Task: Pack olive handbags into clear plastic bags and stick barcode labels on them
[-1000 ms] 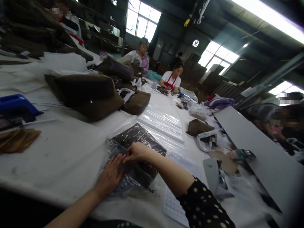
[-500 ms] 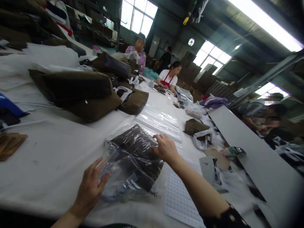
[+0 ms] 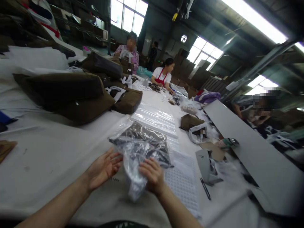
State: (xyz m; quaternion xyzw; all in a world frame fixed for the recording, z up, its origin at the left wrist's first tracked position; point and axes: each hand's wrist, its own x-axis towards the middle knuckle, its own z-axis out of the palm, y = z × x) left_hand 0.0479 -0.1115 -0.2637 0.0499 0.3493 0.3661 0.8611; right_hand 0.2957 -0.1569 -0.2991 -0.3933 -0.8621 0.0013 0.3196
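Note:
A dark item sealed in a clear plastic bag (image 3: 142, 144) lies on the white table (image 3: 54, 152) in front of me. The bag's loose near end is folded toward me. My left hand (image 3: 103, 168) is at the bag's left side, palm turned inward, fingers spread and touching the plastic. My right hand (image 3: 153, 174) lies on the bag's near end, fingers bent and pressing the plastic down.
A stack of clear bags (image 3: 156, 118) lies beyond the packed one. Brown bags (image 3: 71, 95) are piled at left. A white bumpy sheet (image 3: 182, 180), a pen (image 3: 205, 188) and a grey board (image 3: 249, 148) are at right. Several other people sit along the table.
My right hand has come back from the bag's far edge to its near end. The bag's loose end is now folded over, and my left hand has shifted up beside it.

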